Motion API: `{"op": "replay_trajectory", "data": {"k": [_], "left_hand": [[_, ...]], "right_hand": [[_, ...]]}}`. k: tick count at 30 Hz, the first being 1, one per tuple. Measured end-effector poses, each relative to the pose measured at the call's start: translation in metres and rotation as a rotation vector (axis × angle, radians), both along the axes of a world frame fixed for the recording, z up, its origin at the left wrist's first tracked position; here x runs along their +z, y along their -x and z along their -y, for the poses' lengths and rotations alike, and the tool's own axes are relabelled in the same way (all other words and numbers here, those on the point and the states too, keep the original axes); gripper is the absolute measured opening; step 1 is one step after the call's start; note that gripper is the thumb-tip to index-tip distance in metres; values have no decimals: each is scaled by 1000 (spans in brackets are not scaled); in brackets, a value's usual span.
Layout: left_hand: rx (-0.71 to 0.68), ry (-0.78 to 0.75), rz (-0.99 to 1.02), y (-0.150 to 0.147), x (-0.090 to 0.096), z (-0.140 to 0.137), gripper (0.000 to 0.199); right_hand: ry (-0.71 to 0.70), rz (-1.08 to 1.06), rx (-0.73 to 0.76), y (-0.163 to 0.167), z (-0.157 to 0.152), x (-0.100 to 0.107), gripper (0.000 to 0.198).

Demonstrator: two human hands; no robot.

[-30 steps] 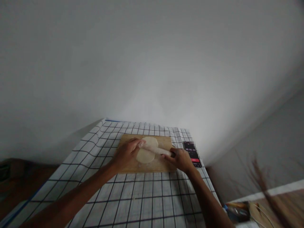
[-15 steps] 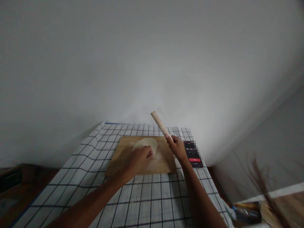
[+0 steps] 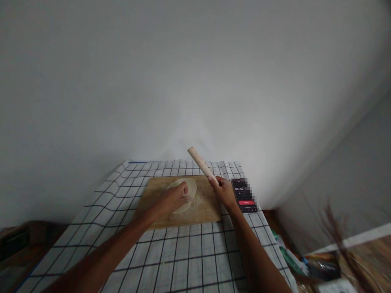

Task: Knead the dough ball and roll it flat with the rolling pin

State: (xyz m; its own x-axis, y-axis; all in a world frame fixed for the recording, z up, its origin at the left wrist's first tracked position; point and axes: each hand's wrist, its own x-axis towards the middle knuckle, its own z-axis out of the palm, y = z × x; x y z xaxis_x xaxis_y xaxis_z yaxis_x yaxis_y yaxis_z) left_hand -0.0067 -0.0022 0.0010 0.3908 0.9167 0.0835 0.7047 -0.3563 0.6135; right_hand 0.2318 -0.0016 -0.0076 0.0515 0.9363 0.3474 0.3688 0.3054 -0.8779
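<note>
A flat round of dough (image 3: 191,186) lies on a floured wooden board (image 3: 207,211). Over the dough is my left hand (image 3: 176,196), its fingers curled closed; whatever they hold, if anything, does not show. The hand hides part of the dough. My right hand (image 3: 225,192) grips the near end of a pale wooden rolling pin (image 3: 200,162). The pin is raised off the board's right side and slants up to the left, clear of the dough.
Beside my right hand a phone (image 3: 242,195) with a timer screen lies on the checked tablecloth (image 3: 189,252). A white wall (image 3: 183,81) rises behind the table. Packages (image 3: 322,268) and dry twigs (image 3: 336,232) are on the floor at right.
My left hand has shifted slightly over the dough, and more of the dough's near edge shows. My right hand keeps the rolling pin raised. The view has turned a little to the right.
</note>
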Motion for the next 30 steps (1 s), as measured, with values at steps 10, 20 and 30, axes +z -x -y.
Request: {"op": "replay_trajectory", "data": {"k": [10, 20, 30], "left_hand": [[1, -328, -287, 1, 6, 18, 15], [1, -360, -279, -13, 9, 19, 7], [64, -391, -256, -18, -1, 22, 13]], "right_hand": [[-33, 34, -5, 0, 0, -3, 53], [-19, 66, -9, -3, 1, -8, 53], [-8, 102, -24, -6, -3, -16, 54]]}}
